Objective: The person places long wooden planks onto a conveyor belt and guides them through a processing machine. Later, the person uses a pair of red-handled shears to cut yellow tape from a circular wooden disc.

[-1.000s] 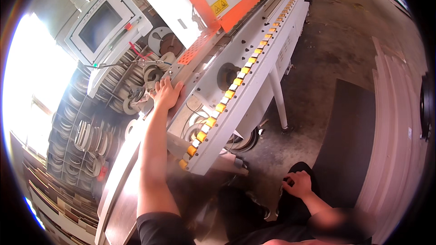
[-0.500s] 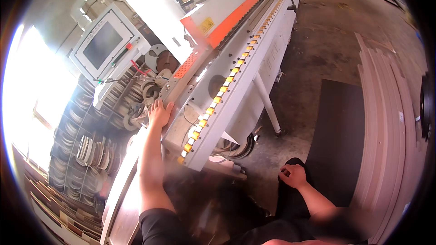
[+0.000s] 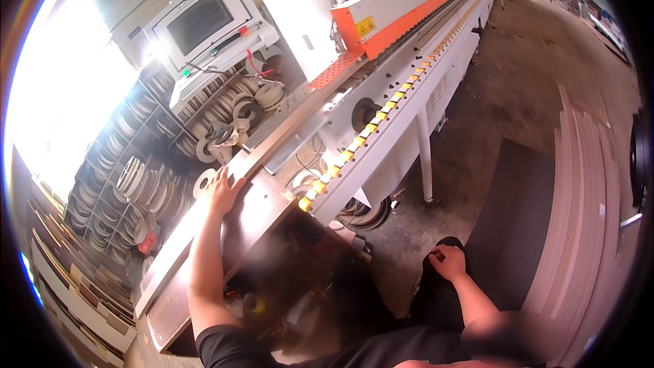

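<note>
My left hand lies with fingers spread on a long narrow board that runs along a brown-topped table toward a long white and orange machine. The hand is flat on the board, not wrapped round it. Beside the hand, a row of yellow rollers lines the machine's near rail. My right hand rests on my dark-clothed knee, its fingers loosely curled in, with nothing seen in them.
A control panel with a screen stands at the back left. Behind the table, a rack holds many edging rolls. At right, stacked long boards lie beside a dark sheet. A support leg stands under the rail.
My left hand has drawn back from the machine's end, toward me along the table. The view has shifted, showing more of the table and board. My right hand stays on the knee.
</note>
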A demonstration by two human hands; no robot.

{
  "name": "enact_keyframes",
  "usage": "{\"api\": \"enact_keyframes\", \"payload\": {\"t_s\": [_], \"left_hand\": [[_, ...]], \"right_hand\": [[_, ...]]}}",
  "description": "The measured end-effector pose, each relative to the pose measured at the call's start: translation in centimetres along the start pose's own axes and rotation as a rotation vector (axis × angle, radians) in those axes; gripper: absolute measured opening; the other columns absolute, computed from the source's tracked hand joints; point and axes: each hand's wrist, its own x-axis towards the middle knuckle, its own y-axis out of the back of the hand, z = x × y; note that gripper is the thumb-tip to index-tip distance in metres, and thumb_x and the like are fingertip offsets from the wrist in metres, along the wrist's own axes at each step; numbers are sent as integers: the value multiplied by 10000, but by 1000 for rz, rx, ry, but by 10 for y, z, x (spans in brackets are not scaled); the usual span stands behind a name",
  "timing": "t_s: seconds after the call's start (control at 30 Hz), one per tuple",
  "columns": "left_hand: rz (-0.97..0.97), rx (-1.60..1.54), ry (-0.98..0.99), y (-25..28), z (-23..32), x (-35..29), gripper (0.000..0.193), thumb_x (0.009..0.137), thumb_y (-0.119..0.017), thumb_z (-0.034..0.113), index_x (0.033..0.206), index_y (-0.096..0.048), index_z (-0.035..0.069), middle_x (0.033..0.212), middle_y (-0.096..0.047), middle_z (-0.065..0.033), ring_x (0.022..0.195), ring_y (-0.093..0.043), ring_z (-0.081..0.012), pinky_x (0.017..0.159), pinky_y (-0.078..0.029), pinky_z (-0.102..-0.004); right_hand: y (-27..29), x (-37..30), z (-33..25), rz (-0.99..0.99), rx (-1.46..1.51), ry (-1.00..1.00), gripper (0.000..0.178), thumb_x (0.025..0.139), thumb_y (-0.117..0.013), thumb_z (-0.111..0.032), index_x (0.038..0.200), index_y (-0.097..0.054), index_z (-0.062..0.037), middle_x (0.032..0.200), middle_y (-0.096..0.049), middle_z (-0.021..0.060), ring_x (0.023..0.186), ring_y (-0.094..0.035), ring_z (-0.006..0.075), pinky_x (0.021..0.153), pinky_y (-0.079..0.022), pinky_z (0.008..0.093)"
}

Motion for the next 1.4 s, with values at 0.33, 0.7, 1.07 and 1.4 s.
{"api": "enact_keyframes", "payload": {"t_s": [0.33,0.7,1.07,1.4], "left_hand": [[87,95,24,29,-151,-125,774,956,-731,523,1548,-538,63,1592,-558,-126,1498,-474,-307,1243,-353,-476],[56,79,175,40,-275,-221,765,871,-802,419,1527,-561,107,1578,-566,-111,1472,-497,-328,1234,-367,-465],[15,81,197,31,-329,-243,807,918,-737,505,1588,-500,124,1612,-530,-132,1509,-449,-342,1251,-354,-481],[-11,-85,78,29,-245,-178,855,898,-800,362,1627,-452,83,1664,-481,-152,1548,-416,-355,1275,-332,-472]], "right_hand": [[-7,-6,-2,-10,-84,87,184,848,-807,-282,948,-775,-131,771,-755,52,742,-729,264,789,-530,402],[-13,-5,-8,-16,-111,71,178,830,-821,-270,938,-776,-137,753,-735,69,741,-726,266,744,-551,422],[-16,-3,-9,-59,-176,90,186,850,-806,-308,948,-778,-152,778,-751,38,780,-705,276,814,-527,437],[-28,5,-11,-71,-262,146,157,825,-821,-309,878,-766,-172,738,-741,13,747,-689,281,781,-517,443]]}}
